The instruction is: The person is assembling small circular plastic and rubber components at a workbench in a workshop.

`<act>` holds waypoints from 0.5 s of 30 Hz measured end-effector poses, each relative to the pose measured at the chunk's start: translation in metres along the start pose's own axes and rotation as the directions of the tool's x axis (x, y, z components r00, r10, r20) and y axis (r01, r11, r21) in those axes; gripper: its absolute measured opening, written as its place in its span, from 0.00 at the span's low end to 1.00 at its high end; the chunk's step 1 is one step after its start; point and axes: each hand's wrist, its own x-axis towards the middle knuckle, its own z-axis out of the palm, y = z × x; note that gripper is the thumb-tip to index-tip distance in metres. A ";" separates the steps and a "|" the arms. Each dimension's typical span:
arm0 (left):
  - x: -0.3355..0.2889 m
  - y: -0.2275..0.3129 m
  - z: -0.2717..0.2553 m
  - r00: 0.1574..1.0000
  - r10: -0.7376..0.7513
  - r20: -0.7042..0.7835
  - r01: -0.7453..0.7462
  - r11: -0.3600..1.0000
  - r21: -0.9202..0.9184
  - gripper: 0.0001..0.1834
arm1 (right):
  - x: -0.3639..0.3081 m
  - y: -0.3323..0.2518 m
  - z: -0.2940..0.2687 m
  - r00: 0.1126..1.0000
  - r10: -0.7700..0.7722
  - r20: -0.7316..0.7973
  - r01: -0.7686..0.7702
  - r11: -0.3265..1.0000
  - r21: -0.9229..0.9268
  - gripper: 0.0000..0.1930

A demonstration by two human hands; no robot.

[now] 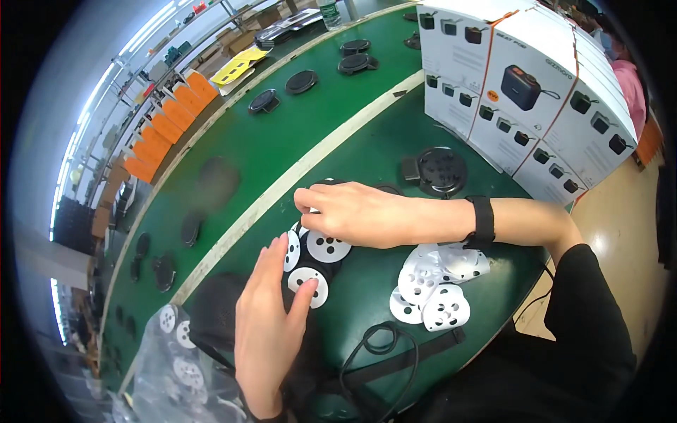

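Fingers stretched and thumb apart, my left hand [268,324] stands beside a cluster of black round pieces topped with white perforated discs. Its fingertips are next to a tilted white disc [291,252], and its thumb reaches over a lower white disc [302,282]. My right hand [360,215] comes across from the right with a black band on the wrist. Its fingers are curled together above the cluster, partly covering another white disc [328,247]. What those fingers pinch, if anything, is hidden.
Loose white perforated discs [446,308] lie right of the cluster, below a black round part [442,171]. White boxes [522,84] are stacked at the far right. A black cable [377,349] lies nearby; a plastic bag [162,366] holds discs. Black parts [302,82] sit beyond a pale strip [282,180].
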 end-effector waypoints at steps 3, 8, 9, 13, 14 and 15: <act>0.003 0.001 0.002 0.987 0.108 -0.121 -0.114 0.992 -0.043 0.27 | 0.004 0.001 -0.024 0.996 0.051 0.070 -0.074 0.923 0.378 0.07; -0.004 0.018 -0.005 0.974 -0.115 -0.197 -0.041 0.761 -0.648 0.18 | 0.007 -0.031 -0.058 0.943 0.142 -0.301 0.003 0.900 0.436 0.07; -0.007 0.023 -0.005 0.956 -0.172 -0.238 -0.045 0.717 -0.696 0.18 | 0.008 -0.043 -0.060 0.895 0.175 -0.411 -0.047 0.952 0.303 0.08; -0.015 0.037 -0.002 0.860 -0.218 -0.461 -0.177 0.720 -0.671 0.22 | -0.002 -0.078 -0.070 0.819 0.293 -0.493 -0.048 0.892 0.450 0.07; -0.017 0.040 0.002 0.825 -0.222 -0.519 -0.197 0.749 -0.633 0.22 | -0.002 -0.082 -0.069 0.853 0.331 -0.403 -0.051 0.822 0.567 0.07; -0.018 0.041 0.006 0.791 -0.219 -0.572 -0.215 0.775 -0.594 0.22 | -0.002 -0.086 -0.068 0.871 0.348 -0.346 -0.035 0.748 0.663 0.06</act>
